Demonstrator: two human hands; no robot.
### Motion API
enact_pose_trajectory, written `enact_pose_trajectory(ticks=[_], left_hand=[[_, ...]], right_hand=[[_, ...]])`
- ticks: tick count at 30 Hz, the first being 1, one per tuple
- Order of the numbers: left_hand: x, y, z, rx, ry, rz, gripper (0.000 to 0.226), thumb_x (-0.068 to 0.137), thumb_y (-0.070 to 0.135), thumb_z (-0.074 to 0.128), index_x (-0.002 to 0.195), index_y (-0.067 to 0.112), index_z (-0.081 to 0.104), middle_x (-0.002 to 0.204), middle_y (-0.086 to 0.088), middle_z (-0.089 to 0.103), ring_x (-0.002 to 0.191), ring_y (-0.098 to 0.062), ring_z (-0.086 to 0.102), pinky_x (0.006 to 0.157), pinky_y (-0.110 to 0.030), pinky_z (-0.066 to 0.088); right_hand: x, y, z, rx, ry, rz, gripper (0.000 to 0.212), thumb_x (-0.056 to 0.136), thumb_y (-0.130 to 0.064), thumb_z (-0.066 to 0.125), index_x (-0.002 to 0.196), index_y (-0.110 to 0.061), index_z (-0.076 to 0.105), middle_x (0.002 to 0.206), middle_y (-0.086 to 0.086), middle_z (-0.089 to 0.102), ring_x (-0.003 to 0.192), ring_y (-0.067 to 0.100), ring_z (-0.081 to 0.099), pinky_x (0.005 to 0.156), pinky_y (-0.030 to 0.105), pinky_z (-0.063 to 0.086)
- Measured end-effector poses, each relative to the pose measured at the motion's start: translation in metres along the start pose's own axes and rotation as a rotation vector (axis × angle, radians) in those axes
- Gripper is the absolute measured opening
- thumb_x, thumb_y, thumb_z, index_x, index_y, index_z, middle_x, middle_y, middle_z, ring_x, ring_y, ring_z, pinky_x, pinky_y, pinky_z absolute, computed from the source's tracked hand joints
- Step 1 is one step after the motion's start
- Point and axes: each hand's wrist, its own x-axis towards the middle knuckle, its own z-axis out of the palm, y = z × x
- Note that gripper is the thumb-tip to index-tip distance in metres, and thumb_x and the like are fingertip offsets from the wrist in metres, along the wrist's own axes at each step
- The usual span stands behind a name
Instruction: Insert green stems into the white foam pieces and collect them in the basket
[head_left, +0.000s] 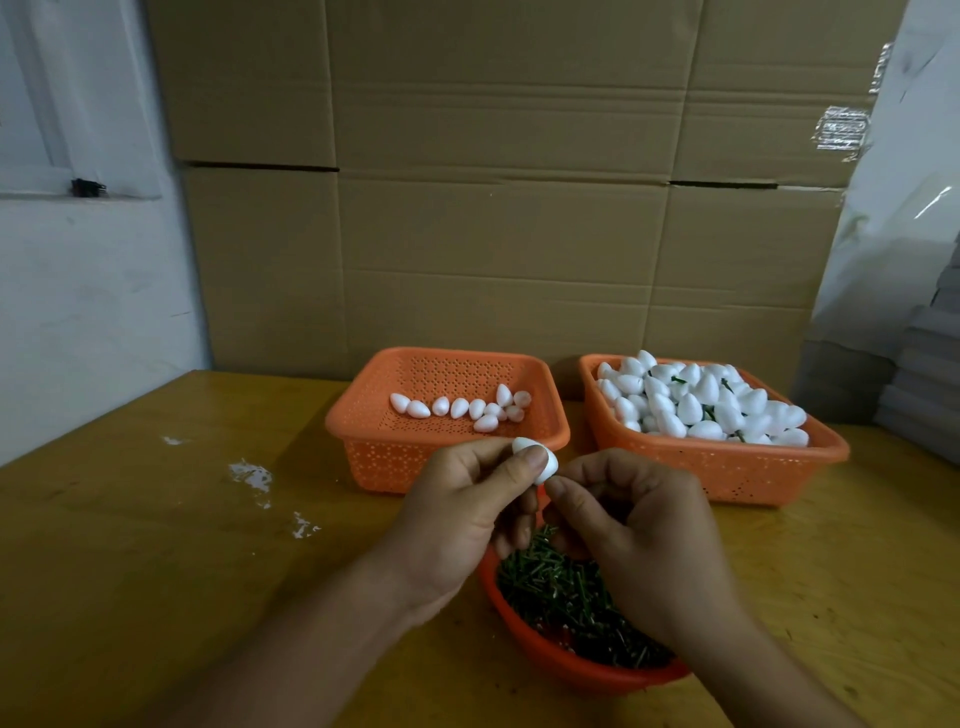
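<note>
Pinching one white foam piece over the bowl of stems

Holding centre stage, the left hand (470, 499) has a single white foam piece (537, 461) pinched between thumb and forefinger, lifted up above the surface (156, 545) and just in front of the near rim of the left basket (452, 441). The right hand (631, 525) is right up against it, fingers curled in tight, thumb and fingertip meeting just under the foam piece; whether a stem sits in that pinch, I cannot tell, the fingers hide it.

Directly below both hands sits a round orange bowl (566, 662) packed with short green stems (561, 592), the wrists crossing over its rim.

Further back, two orange perforated baskets stand side by side against the cardboard boxes (493, 208). The left basket holds only a loose row of about a dozen white foam pieces (462, 408) along its floor. The right basket (727, 467) is heaped high with white foam pieces (696, 402), and bits of green stem poke out between several of them.

Off to the left on the yellow-brown surface lie a few white smears or crumbs (252, 475), well apart from the baskets. A stack of grey sheets (930, 384) stands at the far right edge
</note>
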Motion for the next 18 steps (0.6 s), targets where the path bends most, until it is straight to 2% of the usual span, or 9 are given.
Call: enact_pose_trajectory(ticks=[3, 5, 10, 14, 18], left_hand=[[-0.0009, -0.0001, 0.0018, 0.123, 0.02, 0.079, 0.028, 0.095, 0.038, 0.059, 0.094, 0.011, 0.068, 0.064, -0.002, 0.057, 0.054, -0.014, 0.054, 0.048, -0.021, 0.042], [-0.0018, -0.0001, 0.0032, 0.156, 0.02, 0.12, 0.026, 0.096, 0.039, 0.056, 0.092, 0.016, 0.067, 0.062, -0.003, 0.056, 0.053, -0.013, 0.054, 0.049, -0.018, 0.042], [-0.0019, 0.0005, 0.0045, 0.232, 0.019, 0.174, 0.026, 0.096, 0.045, 0.052, 0.085, 0.025, 0.064, 0.058, 0.003, 0.055, 0.051, -0.012, 0.054, 0.051, -0.019, 0.042], [-0.0028, 0.0009, 0.0051, 0.251, 0.021, 0.196, 0.024, 0.097, 0.045, 0.051, 0.083, 0.029, 0.062, 0.058, 0.005, 0.055, 0.051, -0.009, 0.054, 0.052, -0.019, 0.043], [-0.0038, 0.0001, 0.0058, 0.248, 0.036, 0.201, 0.024, 0.099, 0.039, 0.052, 0.084, 0.023, 0.062, 0.059, 0.006, 0.054, 0.052, -0.008, 0.053, 0.051, -0.019, 0.043]], right_hand=[[-0.0018, 0.0, 0.0017, 0.024, 0.0, -0.031, 0.012, 0.091, -0.022, 0.07, 0.08, -0.026, 0.071, 0.067, -0.003, 0.073, 0.056, 0.014, 0.069, 0.053, 0.038, 0.058], [-0.0022, 0.001, 0.0029, 0.056, 0.006, -0.036, 0.013, 0.091, -0.02, 0.07, 0.08, -0.025, 0.071, 0.067, -0.002, 0.073, 0.056, 0.015, 0.069, 0.053, 0.04, 0.058], [-0.0035, 0.0, 0.0062, 0.114, -0.014, -0.06, 0.014, 0.093, -0.018, 0.068, 0.085, -0.028, 0.07, 0.068, -0.002, 0.074, 0.055, 0.014, 0.069, 0.052, 0.025, 0.056], [-0.0031, 0.0004, 0.007, 0.132, -0.018, -0.065, 0.014, 0.094, -0.017, 0.068, 0.085, -0.028, 0.071, 0.068, -0.003, 0.074, 0.055, 0.012, 0.069, 0.052, 0.022, 0.055], [-0.0027, 0.0002, 0.0073, 0.176, -0.029, -0.041, 0.015, 0.093, -0.018, 0.068, 0.085, -0.03, 0.072, 0.069, -0.002, 0.075, 0.056, 0.012, 0.07, 0.053, 0.02, 0.054]])
